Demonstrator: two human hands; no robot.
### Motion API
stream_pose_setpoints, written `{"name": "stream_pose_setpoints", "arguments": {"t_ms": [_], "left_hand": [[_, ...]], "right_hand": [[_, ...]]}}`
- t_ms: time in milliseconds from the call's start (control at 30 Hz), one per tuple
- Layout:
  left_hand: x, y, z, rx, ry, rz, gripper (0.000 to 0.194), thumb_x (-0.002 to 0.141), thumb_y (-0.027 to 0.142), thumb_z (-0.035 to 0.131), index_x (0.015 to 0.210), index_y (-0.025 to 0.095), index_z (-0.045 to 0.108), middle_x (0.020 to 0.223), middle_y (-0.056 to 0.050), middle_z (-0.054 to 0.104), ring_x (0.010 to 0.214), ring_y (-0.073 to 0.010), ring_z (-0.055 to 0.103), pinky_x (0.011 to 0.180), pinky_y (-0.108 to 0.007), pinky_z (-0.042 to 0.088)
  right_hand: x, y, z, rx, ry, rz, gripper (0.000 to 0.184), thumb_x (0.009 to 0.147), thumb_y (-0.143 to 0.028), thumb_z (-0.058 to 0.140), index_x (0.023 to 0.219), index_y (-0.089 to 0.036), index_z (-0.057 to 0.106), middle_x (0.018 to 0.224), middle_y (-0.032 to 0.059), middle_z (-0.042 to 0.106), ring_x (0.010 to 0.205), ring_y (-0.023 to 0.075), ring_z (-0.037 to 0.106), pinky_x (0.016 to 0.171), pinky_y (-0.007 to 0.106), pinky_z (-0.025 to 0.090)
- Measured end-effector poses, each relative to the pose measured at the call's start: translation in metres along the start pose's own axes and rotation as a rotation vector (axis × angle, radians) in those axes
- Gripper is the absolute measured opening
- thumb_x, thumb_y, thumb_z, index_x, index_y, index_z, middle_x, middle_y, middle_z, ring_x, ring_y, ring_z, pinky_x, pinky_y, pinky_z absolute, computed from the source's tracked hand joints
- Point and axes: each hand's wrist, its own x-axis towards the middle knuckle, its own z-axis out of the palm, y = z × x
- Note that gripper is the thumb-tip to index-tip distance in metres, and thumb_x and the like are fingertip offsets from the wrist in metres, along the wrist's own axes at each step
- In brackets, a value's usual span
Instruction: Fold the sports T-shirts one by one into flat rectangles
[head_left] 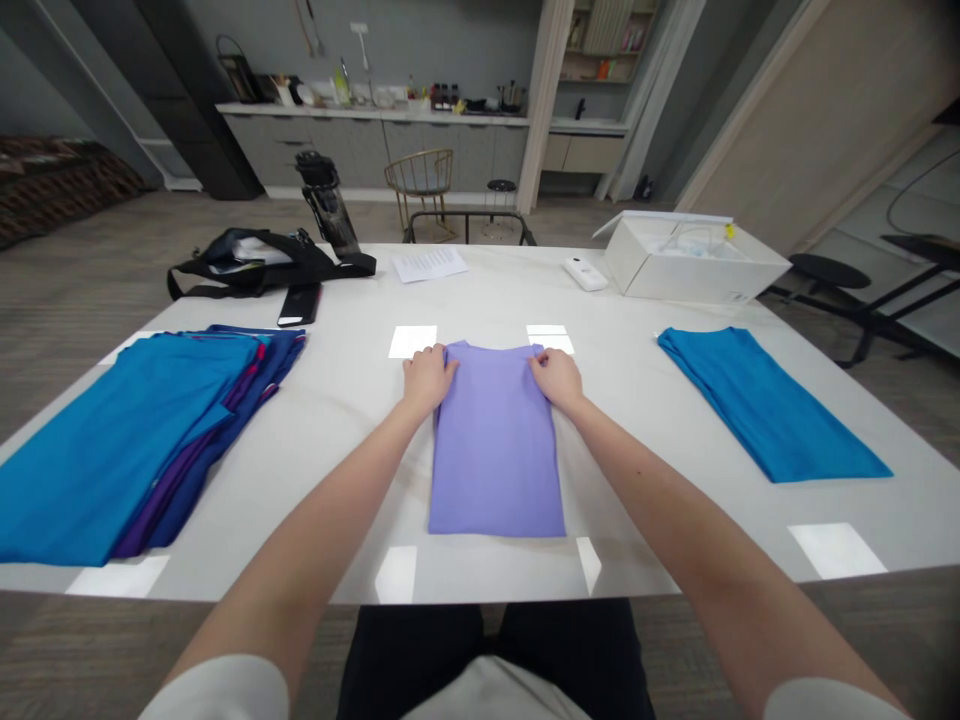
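In the head view, a folded light purple garment (496,445) lay flat on the white table (352,380), right in front of the person and near the middle. It was longer than it was wide, and its long way ran straight out from the person toward the far side of the table. Its far end had a small dip like a neck hole, and its near end was a straight edge, almost in line with the table's near edge. The left hand (427,378) pinched the far left corner, with the thumb on top of the cloth. The right hand (559,376) pinched the far right corner in the same way. Both hands had their fingers bent in, and the cloth lay between them. Well off to the left was a pile of clothes (135,430), with bright blue on top and purple and dark blue peeking out. To the right lay a folded blue garment (772,405), slanting from far left to near right. Farther back were a black bag (255,260), a phone (300,305), a dark bottle (328,203) standing up, a sheet of paper (429,264) and an open white box (690,265).
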Motion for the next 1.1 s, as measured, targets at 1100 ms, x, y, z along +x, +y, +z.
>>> {"name": "stream_pose_setpoints", "arguments": {"t_ms": [1100], "left_hand": [[0.04, 0.013, 0.019, -0.173, 0.026, -0.051, 0.027, 0.095, 0.033, 0.055, 0.121, 0.026, 0.061, 0.113, -0.007, 0.074, 0.112, -0.0287, 0.063, 0.095, -0.043, 0.042]], "right_hand": [[-0.002, 0.002, 0.007, -0.106, 0.06, -0.054, 0.023, 0.102, -0.035, 0.045, 0.099, -0.021, 0.064, 0.104, 0.0112, 0.073, 0.098, 0.0275, 0.066, 0.085, 0.037, 0.043]]}}
